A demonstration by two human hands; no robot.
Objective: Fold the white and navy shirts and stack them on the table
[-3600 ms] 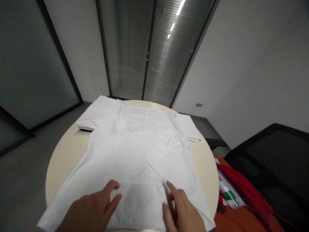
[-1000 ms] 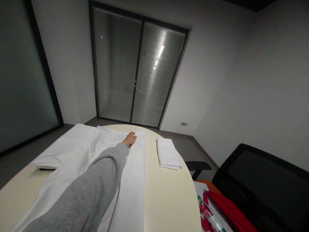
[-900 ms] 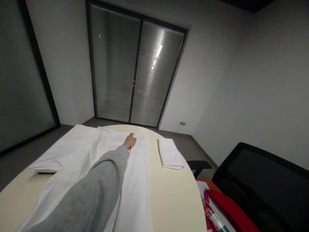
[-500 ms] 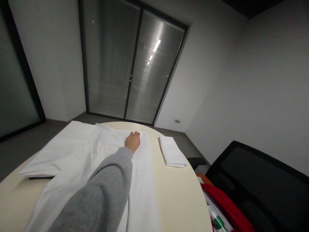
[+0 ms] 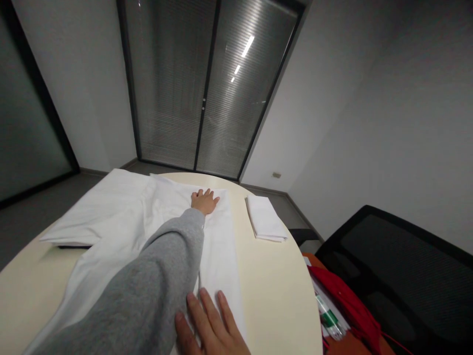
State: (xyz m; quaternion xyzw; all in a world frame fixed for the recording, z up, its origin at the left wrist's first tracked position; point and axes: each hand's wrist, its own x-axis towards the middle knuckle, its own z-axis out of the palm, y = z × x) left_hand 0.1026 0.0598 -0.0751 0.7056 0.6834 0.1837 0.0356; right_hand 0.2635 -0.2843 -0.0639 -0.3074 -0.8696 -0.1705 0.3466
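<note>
White shirt lies spread on the round table, one sleeve out to the left, long straight strip along its right side, probably a folded-in edge. Left hand is on the far end of that strip, palm down, fingers spread, nothing gripped; flat pose likely presses layers down so they don't spring up. Right hand is over the near part, fingers apart and nearly straight, no cloth pinched; firm contact can't be told. Having hands at both ends likely keeps the strip straight and spreads pressure along it. Gray sleeve crosses above the shirt, hiding part of the middle. Folded white cloth sits apart to the right, near the table edge, out from under both hands. Dark flat object peeks from under the shirt's left sleeve, mostly covered, purpose unclear.
</note>
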